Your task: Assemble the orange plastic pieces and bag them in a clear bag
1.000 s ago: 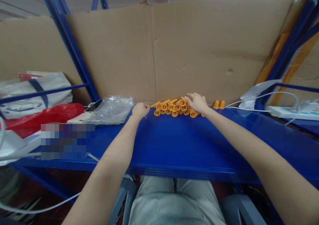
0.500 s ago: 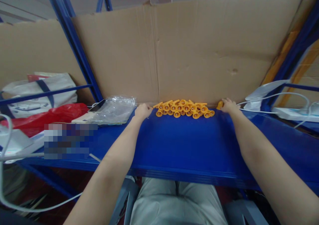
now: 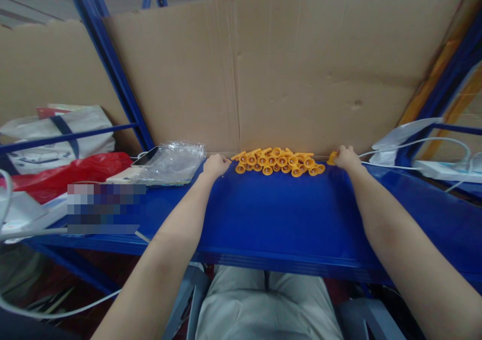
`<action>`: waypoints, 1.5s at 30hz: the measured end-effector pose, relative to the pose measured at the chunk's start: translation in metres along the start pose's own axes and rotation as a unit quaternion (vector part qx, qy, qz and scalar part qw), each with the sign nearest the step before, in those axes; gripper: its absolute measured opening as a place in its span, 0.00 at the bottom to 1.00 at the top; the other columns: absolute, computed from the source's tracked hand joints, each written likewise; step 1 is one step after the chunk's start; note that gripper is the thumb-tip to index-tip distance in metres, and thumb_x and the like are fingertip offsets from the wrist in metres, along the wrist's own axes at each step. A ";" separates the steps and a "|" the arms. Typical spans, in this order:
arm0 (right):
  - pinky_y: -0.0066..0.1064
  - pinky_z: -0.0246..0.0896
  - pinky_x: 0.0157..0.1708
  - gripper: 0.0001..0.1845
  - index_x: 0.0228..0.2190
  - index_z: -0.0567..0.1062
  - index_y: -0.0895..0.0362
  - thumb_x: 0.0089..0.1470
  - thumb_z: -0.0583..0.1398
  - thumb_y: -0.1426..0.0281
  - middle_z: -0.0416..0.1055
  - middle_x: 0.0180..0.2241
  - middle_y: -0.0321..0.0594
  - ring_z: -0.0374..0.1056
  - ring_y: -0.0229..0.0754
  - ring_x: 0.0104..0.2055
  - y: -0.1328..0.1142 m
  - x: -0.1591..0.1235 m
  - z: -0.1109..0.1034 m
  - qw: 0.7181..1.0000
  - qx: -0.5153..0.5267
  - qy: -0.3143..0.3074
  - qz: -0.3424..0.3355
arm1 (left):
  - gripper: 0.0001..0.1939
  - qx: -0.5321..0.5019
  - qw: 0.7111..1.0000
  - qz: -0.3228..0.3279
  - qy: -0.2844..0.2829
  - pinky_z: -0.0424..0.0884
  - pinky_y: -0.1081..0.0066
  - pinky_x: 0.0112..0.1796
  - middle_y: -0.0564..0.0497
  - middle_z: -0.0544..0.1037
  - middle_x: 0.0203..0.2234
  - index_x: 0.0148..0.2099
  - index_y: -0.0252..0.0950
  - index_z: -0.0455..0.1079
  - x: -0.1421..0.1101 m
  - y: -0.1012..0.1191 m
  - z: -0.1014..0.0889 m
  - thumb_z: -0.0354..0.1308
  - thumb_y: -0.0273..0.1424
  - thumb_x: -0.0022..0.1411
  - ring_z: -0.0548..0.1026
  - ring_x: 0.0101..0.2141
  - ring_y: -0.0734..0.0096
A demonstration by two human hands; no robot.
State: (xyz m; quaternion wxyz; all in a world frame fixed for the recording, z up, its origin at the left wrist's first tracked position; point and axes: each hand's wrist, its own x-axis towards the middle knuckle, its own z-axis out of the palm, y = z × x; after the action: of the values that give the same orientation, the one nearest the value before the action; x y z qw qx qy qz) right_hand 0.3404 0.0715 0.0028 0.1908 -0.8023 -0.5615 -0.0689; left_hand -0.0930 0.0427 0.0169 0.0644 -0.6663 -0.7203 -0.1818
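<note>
A heap of several small orange plastic caps lies on the blue shelf, against the cardboard backing. My left hand is curled into a loose fist at the heap's left end; what it holds, if anything, is hidden. My right hand rests at the heap's right end, fingers closed on separate orange caps standing apart from the heap.
A clear plastic bag lies over a phone to the left. Beyond it are a red bag and a white tote. A white power strip with cables and a white sheet sit at the right. Blue rack posts flank the cardboard.
My right hand has left the middle of the orange heap and moved right to the separate caps, closing on them. My left hand has stayed at the heap's left end.
</note>
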 end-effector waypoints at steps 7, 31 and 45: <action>0.45 0.62 0.47 0.26 0.58 0.62 0.62 0.60 0.47 0.70 0.62 0.54 0.61 0.68 0.59 0.51 -0.003 -0.010 -0.003 0.998 -0.027 -0.014 -0.059 | 0.19 0.001 1.000 0.001 -0.002 0.71 0.68 0.43 0.41 0.80 0.43 0.47 0.38 0.78 0.000 0.000 0.001 0.49 0.36 0.63 0.77 0.46 0.55; 0.43 0.62 0.47 0.21 0.53 0.66 0.64 0.60 0.48 0.73 0.63 0.53 0.62 0.67 0.58 0.53 -0.014 -0.011 -0.002 0.997 -0.040 -0.019 -0.062 | 0.19 -0.007 1.000 0.005 -0.005 0.72 0.67 0.42 0.40 0.81 0.41 0.45 0.37 0.79 0.002 -0.001 0.001 0.49 0.36 0.62 0.77 0.45 0.54; 0.38 0.63 0.43 0.22 0.53 0.67 0.62 0.59 0.47 0.75 0.66 0.49 0.58 0.69 0.54 0.50 -0.016 -0.008 -0.001 0.995 -0.075 -0.001 -0.072 | 0.18 -0.009 1.000 0.003 -0.003 0.72 0.68 0.41 0.39 0.80 0.41 0.43 0.36 0.79 0.002 -0.001 0.002 0.50 0.35 0.61 0.77 0.44 0.55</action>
State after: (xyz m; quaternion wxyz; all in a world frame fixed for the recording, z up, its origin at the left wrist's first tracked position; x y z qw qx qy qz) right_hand 0.3224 0.0688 0.0052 0.1236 -0.7717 -0.6116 -0.1235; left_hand -0.0944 0.0455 0.0157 0.0567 -0.6693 -0.7171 -0.1858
